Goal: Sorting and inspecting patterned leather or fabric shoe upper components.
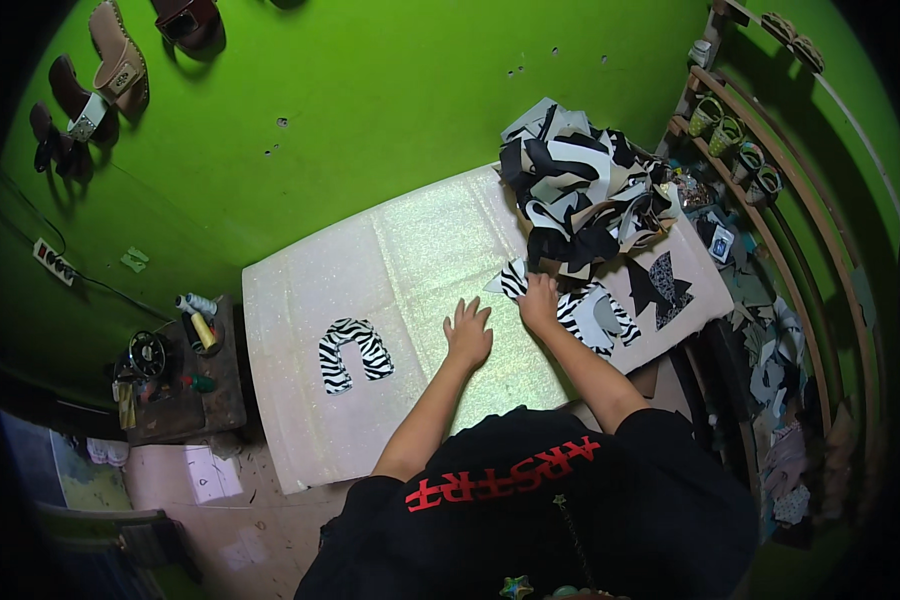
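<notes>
My left hand (468, 335) lies flat on the shiny pale sheet (440, 240) covering the table, its fingers spread and nothing in them. To its right, my right hand (540, 302) is closed on a zebra-print piece (511, 279), which sticks out on the left of the fingers; the fingertips are partly hidden. More zebra-print cut pieces (622, 322) lie just right of that hand, around a grey curved piece (597, 318). Apart from both hands, a U-shaped zebra-print piece (373, 352) rests on the left part of the sheet.
A tall heap of black, white and grey scraps (580, 190) stands at the table's far right. Black jagged offcuts (660, 290) lie nearer. A sewing machine (148, 354) and thread spools (202, 330) occupy a small table at left. Right, a wooden rack (770, 190) holds sandals.
</notes>
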A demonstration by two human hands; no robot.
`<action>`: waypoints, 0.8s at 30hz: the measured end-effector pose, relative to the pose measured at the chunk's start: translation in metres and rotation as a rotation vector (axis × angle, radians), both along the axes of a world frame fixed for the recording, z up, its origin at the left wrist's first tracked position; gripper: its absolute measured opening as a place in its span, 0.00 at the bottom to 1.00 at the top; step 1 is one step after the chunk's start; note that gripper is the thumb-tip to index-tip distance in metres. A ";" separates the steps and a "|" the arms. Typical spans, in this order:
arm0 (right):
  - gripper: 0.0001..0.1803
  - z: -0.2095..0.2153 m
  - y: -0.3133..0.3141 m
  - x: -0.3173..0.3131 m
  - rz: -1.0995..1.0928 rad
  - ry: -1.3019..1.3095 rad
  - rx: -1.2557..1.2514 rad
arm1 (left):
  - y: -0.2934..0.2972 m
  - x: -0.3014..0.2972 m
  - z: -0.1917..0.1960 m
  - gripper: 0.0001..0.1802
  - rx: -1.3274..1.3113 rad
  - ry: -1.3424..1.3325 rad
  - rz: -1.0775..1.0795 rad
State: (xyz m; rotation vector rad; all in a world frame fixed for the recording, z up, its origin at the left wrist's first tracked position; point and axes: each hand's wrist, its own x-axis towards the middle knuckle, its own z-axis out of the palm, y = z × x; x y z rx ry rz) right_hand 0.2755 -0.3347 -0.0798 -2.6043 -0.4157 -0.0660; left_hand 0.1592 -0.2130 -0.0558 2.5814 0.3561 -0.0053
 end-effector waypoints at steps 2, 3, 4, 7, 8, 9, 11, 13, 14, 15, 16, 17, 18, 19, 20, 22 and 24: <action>0.26 0.000 -0.001 0.001 -0.002 -0.020 -0.002 | -0.004 0.006 -0.004 0.27 0.013 0.072 -0.043; 0.25 0.002 -0.001 0.001 0.012 -0.035 -0.005 | -0.004 0.007 -0.006 0.27 0.010 0.072 -0.035; 0.25 0.004 -0.001 0.002 0.020 -0.036 -0.007 | -0.004 0.009 -0.009 0.27 -0.005 0.090 -0.027; 0.21 0.008 -0.001 0.001 0.045 -0.056 0.031 | -0.004 0.010 -0.011 0.27 -0.056 0.120 -0.004; 0.18 0.009 -0.002 0.000 0.046 -0.072 0.058 | -0.003 0.010 -0.012 0.26 -0.090 0.129 0.004; 0.15 0.008 -0.001 -0.002 0.046 -0.090 0.086 | -0.002 0.010 -0.012 0.26 -0.091 0.130 0.010; 0.12 0.008 -0.002 -0.002 0.082 -0.120 0.094 | 0.001 0.011 -0.013 0.26 -0.154 0.155 0.002; 0.10 0.003 -0.002 -0.001 0.116 -0.149 0.103 | 0.003 0.010 -0.014 0.26 -0.191 0.145 -0.004; 0.08 0.001 -0.002 0.000 0.126 -0.180 0.128 | 0.004 0.009 -0.014 0.26 -0.227 0.133 -0.017; 0.06 0.000 -0.002 0.000 0.139 -0.212 0.154 | 0.007 0.009 -0.018 0.26 -0.226 0.134 -0.011; 0.06 -0.001 -0.002 0.001 0.158 -0.211 0.167 | 0.011 0.008 -0.021 0.26 -0.303 0.109 -0.004; 0.06 -0.002 -0.003 0.002 0.161 -0.209 0.168 | 0.014 0.007 -0.025 0.26 -0.379 0.084 0.001; 0.06 -0.001 -0.005 0.002 0.207 -0.184 0.158 | 0.015 0.006 -0.027 0.25 -0.364 0.036 0.012; 0.07 -0.001 -0.007 0.003 0.253 -0.158 0.148 | 0.018 0.004 -0.030 0.25 -0.364 0.036 0.014; 0.06 -0.001 -0.009 0.002 0.287 -0.178 0.170 | 0.021 0.003 -0.031 0.24 -0.584 0.003 0.054; 0.06 0.009 -0.003 -0.007 0.281 -0.043 0.294 | 0.029 -0.003 -0.038 0.23 -0.826 -0.116 0.103; 0.09 0.021 0.004 -0.018 0.299 0.013 0.498 | 0.036 -0.009 -0.032 0.23 -0.893 -0.103 0.137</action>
